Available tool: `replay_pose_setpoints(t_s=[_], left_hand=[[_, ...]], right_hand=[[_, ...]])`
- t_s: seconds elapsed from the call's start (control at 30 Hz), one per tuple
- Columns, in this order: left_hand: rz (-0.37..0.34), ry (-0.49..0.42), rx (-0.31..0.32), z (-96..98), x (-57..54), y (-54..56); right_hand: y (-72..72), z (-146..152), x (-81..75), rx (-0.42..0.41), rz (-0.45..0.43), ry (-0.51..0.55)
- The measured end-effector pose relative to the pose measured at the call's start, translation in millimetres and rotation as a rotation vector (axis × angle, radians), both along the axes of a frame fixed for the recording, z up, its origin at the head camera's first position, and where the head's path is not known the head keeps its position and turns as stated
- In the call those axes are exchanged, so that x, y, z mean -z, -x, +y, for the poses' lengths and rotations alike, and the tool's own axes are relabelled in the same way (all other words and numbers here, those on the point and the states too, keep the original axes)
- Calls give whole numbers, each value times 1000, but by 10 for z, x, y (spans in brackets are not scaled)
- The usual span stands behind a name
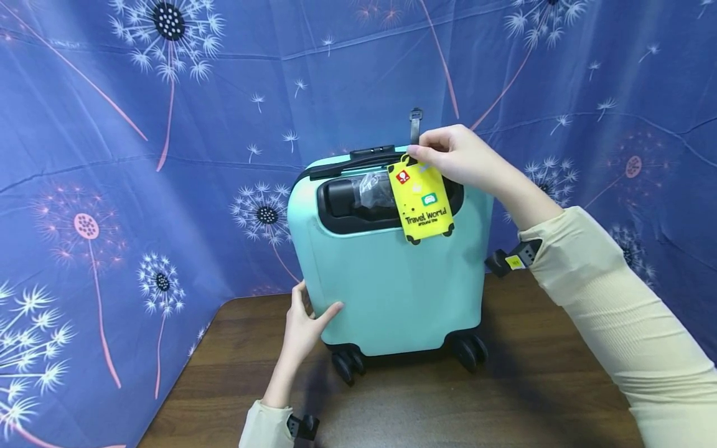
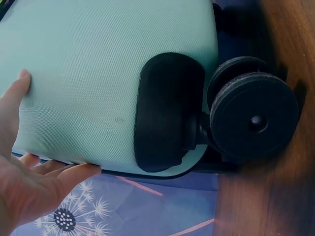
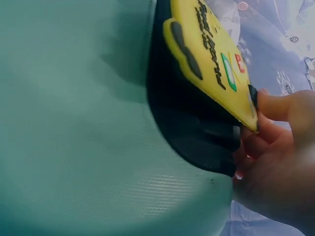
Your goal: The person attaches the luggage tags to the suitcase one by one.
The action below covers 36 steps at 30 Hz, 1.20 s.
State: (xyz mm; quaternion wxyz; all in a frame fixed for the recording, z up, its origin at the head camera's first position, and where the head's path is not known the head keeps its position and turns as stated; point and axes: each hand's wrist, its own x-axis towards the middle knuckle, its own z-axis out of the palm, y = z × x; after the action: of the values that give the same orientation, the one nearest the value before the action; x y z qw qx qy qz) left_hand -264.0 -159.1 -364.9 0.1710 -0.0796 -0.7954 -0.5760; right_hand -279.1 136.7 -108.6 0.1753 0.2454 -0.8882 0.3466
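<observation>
Tag (image 1: 424,202) hangs; right grip (image 1: 466,155) above

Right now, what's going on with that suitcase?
Somebody is holding a yellow luggage tag against a mint-green suitcase. Their right hand pinches the tag near its top, and a buckled strap sticks up above that hand. Their left hand rests against the suitcase's lower side, thumb on the front. The suitcase stands upright on its black wheels on a wooden table. I can't tell if the tag is fastened.
</observation>
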Motion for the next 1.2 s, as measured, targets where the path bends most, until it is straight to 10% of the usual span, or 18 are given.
replay_pose_setpoints(t_s=[0.67,1.2], left_hand=[[20,-26,4,-8,37,-1],[9,-28,5,-4,29,22]], right_hand=[[173,-150,-79,77,-1,-181],[276,-129,-64,28,110,-92]])
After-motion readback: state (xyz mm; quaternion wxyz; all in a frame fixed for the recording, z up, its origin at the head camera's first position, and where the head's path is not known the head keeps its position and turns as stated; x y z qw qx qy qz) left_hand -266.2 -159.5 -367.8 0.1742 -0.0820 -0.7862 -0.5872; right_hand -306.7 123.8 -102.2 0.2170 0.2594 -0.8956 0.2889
